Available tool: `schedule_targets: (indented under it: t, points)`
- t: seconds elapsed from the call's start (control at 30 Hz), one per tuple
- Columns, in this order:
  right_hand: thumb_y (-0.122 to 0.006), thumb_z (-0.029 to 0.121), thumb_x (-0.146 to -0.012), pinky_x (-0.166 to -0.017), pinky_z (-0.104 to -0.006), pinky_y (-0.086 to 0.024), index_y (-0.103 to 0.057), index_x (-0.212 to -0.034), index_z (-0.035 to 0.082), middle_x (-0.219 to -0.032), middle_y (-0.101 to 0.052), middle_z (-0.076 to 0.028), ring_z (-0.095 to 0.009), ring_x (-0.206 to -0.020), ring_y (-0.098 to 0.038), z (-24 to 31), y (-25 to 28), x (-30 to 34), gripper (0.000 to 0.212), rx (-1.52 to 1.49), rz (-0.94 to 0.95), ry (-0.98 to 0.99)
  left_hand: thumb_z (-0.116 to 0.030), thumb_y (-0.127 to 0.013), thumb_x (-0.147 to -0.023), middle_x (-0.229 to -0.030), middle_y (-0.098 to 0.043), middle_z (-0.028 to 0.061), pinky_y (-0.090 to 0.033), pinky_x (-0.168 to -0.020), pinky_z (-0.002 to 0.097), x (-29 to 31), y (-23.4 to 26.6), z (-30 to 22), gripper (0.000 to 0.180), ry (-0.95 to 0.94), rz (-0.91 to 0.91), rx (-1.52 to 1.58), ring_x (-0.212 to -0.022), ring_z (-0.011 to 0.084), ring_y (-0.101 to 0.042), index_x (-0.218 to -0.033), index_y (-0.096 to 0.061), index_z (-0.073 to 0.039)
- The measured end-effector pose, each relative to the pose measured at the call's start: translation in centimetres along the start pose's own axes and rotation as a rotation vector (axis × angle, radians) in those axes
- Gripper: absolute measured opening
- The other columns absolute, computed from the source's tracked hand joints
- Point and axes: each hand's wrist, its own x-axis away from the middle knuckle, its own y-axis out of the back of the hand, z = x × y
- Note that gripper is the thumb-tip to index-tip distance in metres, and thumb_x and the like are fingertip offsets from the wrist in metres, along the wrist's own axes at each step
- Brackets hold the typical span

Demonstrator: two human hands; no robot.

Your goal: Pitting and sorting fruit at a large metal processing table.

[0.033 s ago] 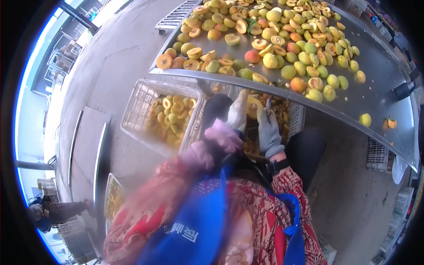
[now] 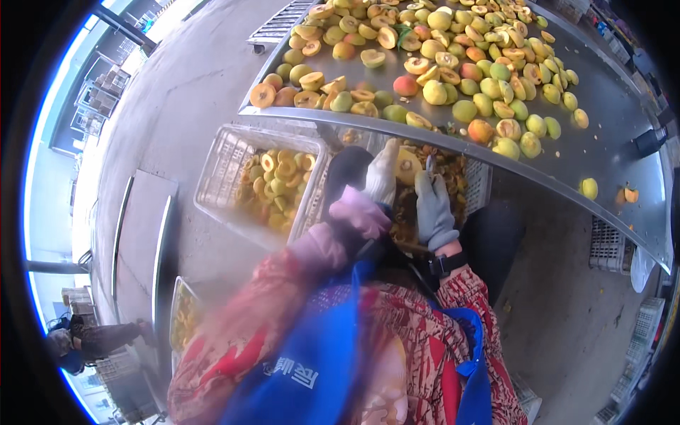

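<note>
In a white glove, my left hand (image 2: 382,172) is closed on a yellow peach half (image 2: 407,166), its cut face showing. My right hand (image 2: 435,205), gloved in grey, is closed around a small slim metal tool (image 2: 429,163) with its tip beside the peach half. The tool's exact kind is too small to make out. Both hands are above a plastic crate (image 2: 479,190) of brownish fruit scraps, just below the near edge of the metal table (image 2: 567,152). To the left, a pale crate (image 2: 225,170) holds peach halves (image 2: 280,185).
Many whole and halved peaches (image 2: 489,88) lie heaped on the table, with a dark cup-like object (image 2: 648,144) at its right. Another fruit crate (image 2: 183,319) stands lower left. A grey crate (image 2: 608,244) is under the table's right end. Someone's leg (image 2: 106,340) shows at far left.
The peach half in my left hand now shows its cut face more plainly. Both hands have shifted very slightly; the view has moved a little.
</note>
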Motion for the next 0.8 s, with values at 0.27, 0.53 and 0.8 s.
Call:
schedule_targets:
  t: [0.27, 0.53, 0.8]
  points:
    - [-0.048, 0.027, -0.095, -0.067, -0.0385, -0.042, -0.051, -0.096, 0.000, -0.080, -0.058, -0.017, -0.029, -0.073, -0.056, 0.9, 0.1, 1.8, 0.028, 0.347, 0.038, -0.091, -0.028, -0.057, -0.093, -0.084, -0.061, 0.0048, -0.049, -0.063, 0.0242, 0.5, -0.6, 0.9, 0.028, 0.145, -0.006, 0.172, -0.074, 0.0114, -0.059, -0.100, -0.060, -0.001]
    - [-0.047, 0.025, -0.094, -0.073, -0.0457, -0.043, -0.048, -0.102, -0.001, -0.090, -0.058, -0.029, -0.045, -0.087, -0.055, 1.0, -1.0, 1.2, 0.027, 0.418, 0.083, -0.239, -0.033, -0.054, -0.093, -0.090, -0.062, 0.0093, -0.051, -0.063, 0.0268, -0.5, -0.6, 1.6, 0.035, 0.218, -0.084, 0.252, -0.075, 0.0164, -0.061, -0.104, -0.059, 0.000]
    - [-0.047, 0.023, -0.094, -0.074, -0.0432, -0.044, -0.048, -0.107, -0.001, -0.088, -0.059, -0.027, -0.042, -0.085, -0.057, 1.4, -1.0, -0.3, 0.027, 0.242, 0.141, -0.350, -0.032, -0.056, -0.092, -0.077, -0.064, 0.0080, -0.048, -0.055, 0.0231, -0.8, -1.2, 1.3, 0.035, 0.064, -0.206, 0.070, -0.061, 0.0123, -0.059, -0.091, -0.062, 0.003]
